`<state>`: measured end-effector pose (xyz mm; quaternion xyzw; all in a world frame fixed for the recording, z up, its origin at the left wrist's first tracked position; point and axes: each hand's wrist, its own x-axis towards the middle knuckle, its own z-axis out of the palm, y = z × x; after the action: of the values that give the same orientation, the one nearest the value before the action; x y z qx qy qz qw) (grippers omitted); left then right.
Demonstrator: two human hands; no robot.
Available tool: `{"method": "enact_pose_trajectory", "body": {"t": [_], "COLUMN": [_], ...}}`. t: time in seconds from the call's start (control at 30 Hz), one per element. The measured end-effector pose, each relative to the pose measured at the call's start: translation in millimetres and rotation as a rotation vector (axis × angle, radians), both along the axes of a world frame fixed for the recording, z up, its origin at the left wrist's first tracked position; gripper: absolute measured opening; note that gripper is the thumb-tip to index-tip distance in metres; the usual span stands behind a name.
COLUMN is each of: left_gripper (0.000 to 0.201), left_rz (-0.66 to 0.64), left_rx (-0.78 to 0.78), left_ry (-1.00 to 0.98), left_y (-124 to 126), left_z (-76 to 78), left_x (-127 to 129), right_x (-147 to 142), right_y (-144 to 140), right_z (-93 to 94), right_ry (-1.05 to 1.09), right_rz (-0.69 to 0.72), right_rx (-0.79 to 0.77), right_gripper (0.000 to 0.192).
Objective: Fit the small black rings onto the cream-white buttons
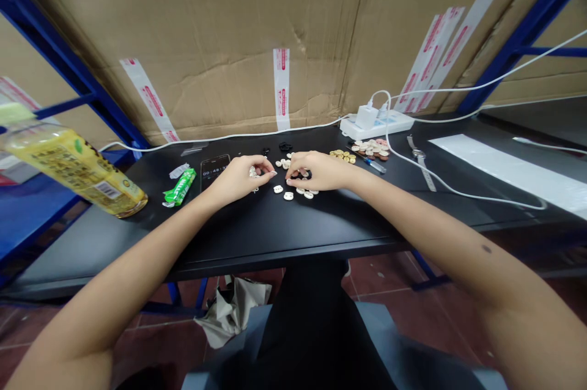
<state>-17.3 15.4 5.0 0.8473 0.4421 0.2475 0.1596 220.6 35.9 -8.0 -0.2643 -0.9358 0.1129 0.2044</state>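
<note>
In the middle of the frame, the left hand (pixel 243 177) is curled round a few small pale pieces (pixel 253 172), its thumb and forefinger bent close together on them. Just right of it, the right hand (pixel 315 170) reaches down among flat white pieces (pixel 288 195) that lie loose on the black table (pixel 275 231); its fingers are bent towards the thumb, but whether they are clamped on a piece I cannot tell. Two of the white pieces sit between the hands, others below and above the right hand. Small black items (pixel 285 147) lie above the gap between the hands. Right of centre are yellowish pieces (pixel 343 156), then a pinkish and brown heap (pixel 371 148) beneath a white power strip (pixel 394 123). A watch (pixel 418 154) lies farther right. Left of centre are a phone (pixel 213 169) and a green wrapper (pixel 182 186); a bottle of yellow liquid (pixel 76 164) leans at the far left.
</note>
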Motion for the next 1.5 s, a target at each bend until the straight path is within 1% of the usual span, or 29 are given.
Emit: {"method": "enact_pose_trajectory", "body": {"t": [0.2,0.3,0.4,0.5,0.63,0.73,0.87,1.03,1.23,1.5], "left_gripper": [0.031,0.032,0.032,0.031,0.032,0.035,0.035,0.033,0.033,0.033], "left_rz": [0.026,0.019,0.028,0.057,0.082,0.104,0.103,0.089,0.089,0.079], "left_rx": [-0.11,-0.214,-0.323,-0.371,-0.327,-0.325,-0.351,-0.369,-0.367,-0.366], "left_ry": [-0.171,-0.293,-0.4,-0.447,-0.47,-0.497,-0.515,-0.526,-0.531,-0.538], "left_y": [-2.0,-2.0,-2.8,-3.8,-3.9,-3.9,-5.1,-6.4,-6.1,-5.8], "left_z": [1.6,-0.2,-1.7,-2.0,-1.8,-1.6,-1.0,-0.5,-0.9,-0.6], "left_x": [3.7,4.7,5.2,5.0,4.3,4.0,4.8,5.7,4.3,5.3], "right_x": [-1.3,-2.0,-3.2,-5.2,-8.5,-10.2,-10.7,-10.4,-9.9,-10.1], "right_y": [-1.1,-1.1,-0.9,-0.6,-1.1,-2.6,-3.6,-1.6,-1.8,-4.0], "right_z": [1.2,0.8,0.4,0.0,0.9,3.5,5.6,3.8,4.0,5.7], "right_ry": [0.057,0.093,0.158,0.295,0.515,0.603,0.642,0.641,0.642,0.631], "right_rz": [0.042,0.06,0.048,0.021,0.005,-0.003,-0.021,-0.016,-0.017,-0.033], "right_rx": [-0.051,-0.093,-0.165,-0.28,-0.537,-0.643,-0.667,-0.679,-0.68,-0.66], "right_gripper": [0.011,0.009,0.007,0.012,0.022,0.027,0.033,0.036,0.031,0.03]}}
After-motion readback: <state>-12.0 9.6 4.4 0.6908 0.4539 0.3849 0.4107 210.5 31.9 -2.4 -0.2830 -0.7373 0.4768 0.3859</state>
